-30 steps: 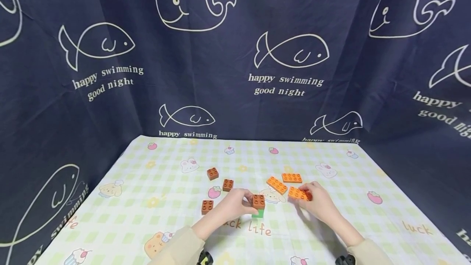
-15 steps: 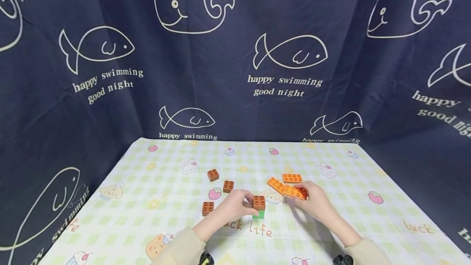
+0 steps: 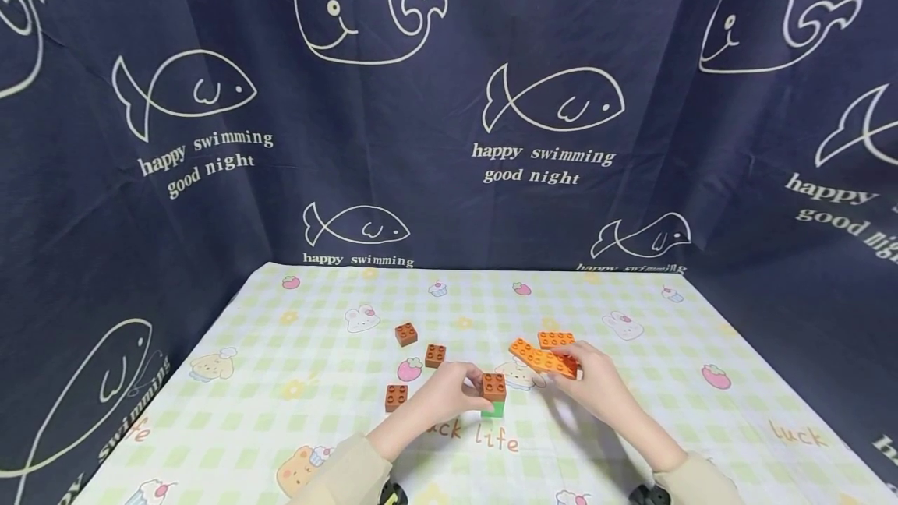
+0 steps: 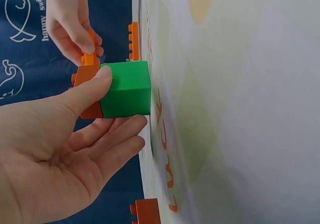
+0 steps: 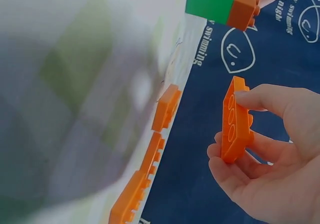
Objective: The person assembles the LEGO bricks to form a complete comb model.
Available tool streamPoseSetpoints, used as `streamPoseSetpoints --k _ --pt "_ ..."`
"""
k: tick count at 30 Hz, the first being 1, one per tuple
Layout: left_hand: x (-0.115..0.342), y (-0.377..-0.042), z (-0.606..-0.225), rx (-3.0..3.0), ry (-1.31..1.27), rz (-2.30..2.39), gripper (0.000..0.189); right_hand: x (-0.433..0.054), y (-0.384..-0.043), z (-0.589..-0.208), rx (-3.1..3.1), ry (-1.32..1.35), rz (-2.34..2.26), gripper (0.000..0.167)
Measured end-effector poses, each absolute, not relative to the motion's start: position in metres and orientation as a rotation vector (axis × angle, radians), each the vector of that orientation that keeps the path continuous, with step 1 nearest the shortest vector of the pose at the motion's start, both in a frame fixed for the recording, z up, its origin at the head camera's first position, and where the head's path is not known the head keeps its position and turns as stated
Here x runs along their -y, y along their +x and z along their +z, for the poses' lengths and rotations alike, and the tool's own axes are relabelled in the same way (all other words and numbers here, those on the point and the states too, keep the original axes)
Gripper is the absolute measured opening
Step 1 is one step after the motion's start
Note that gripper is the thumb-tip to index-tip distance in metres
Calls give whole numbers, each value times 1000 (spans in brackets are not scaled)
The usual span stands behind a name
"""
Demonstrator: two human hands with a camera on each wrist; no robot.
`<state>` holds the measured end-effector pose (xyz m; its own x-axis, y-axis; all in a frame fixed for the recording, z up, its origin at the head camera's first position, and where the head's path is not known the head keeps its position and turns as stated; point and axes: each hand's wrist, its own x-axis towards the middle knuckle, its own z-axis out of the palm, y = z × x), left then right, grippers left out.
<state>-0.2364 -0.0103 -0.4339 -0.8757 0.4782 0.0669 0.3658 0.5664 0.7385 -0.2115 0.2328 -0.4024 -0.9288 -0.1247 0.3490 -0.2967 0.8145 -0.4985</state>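
Observation:
My left hand (image 3: 445, 394) pinches a small stack: a green building brick (image 4: 127, 88) with a brown four-stud brick (image 3: 493, 386) on top. In the left wrist view, the thumb presses the near side where the two colours meet, and fingertips lie at the opposite side. My right hand (image 3: 592, 376) holds a flat orange building brick (image 5: 235, 126) by its ends, raised off the tablecloth. The right wrist view shows its hollow underside. From the head view it overlaps another orange brick (image 3: 522, 350) lying on the cloth.
A further orange brick (image 3: 556, 340) lies just behind the right hand. Brown four-stud bricks lie to the left: a far one (image 3: 405, 333), a middle one (image 3: 435, 355) and a near one (image 3: 396, 397). The checked tablecloth (image 3: 617, 302) meets a dark blue curtain (image 3: 449, 201).
My right hand has moved slightly left and away with the orange brick, turning it so that it now overlaps the lying brick in view. My left hand and its stack have stayed in place.

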Motion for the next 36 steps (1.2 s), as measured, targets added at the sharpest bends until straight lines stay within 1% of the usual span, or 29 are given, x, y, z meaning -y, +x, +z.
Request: streamPoseSetpoints --k 12,21,30,36 --pt "11 -236 -433 -2639 716 1219 28 -219 -208 -395 2666 366 832 40" --pt "11 -236 -433 -2636 706 1226 29 -211 -205 -392 2652 400 837 38" --pt "13 -235 -432 -2625 740 1241 30 -204 -206 -393 2664 429 835 41" --pt "12 -235 -432 -2620 739 1241 30 -199 -206 -394 2689 456 843 40"
